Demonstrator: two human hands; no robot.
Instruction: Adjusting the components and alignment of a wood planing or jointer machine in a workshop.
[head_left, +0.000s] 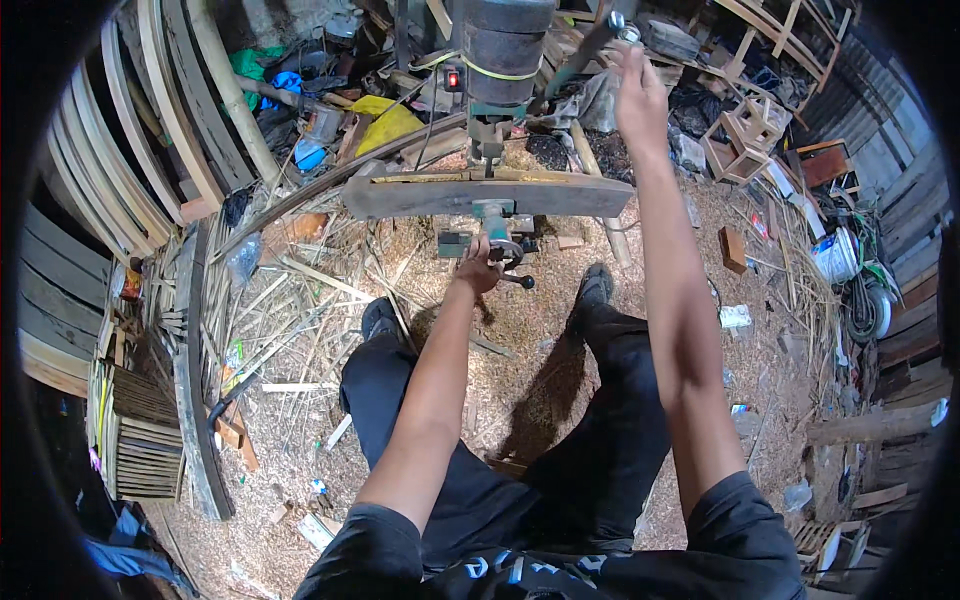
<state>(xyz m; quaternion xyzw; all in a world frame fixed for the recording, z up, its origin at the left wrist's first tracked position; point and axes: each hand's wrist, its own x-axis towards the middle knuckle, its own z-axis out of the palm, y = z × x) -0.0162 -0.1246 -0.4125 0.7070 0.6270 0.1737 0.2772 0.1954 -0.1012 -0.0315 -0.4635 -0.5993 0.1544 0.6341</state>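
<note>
A green and dark drilling machine stands in front of me, its bit coming down at the top edge of a long grey wooden plank. That plank rests on edge across the machine, behind a green clamp. My left hand is closed on the left side of a dark handwheel below the clamp, next to its black-knobbed crank. At the upper right my raised right hand is closed at the end of a lever; its fingers partly hide the grip.
Wood shavings and thin offcuts cover the floor around my feet. Curved wooden pieces lean at the left, beside a long board. A small wooden frame, a brown block and a white bucket lie at the right.
</note>
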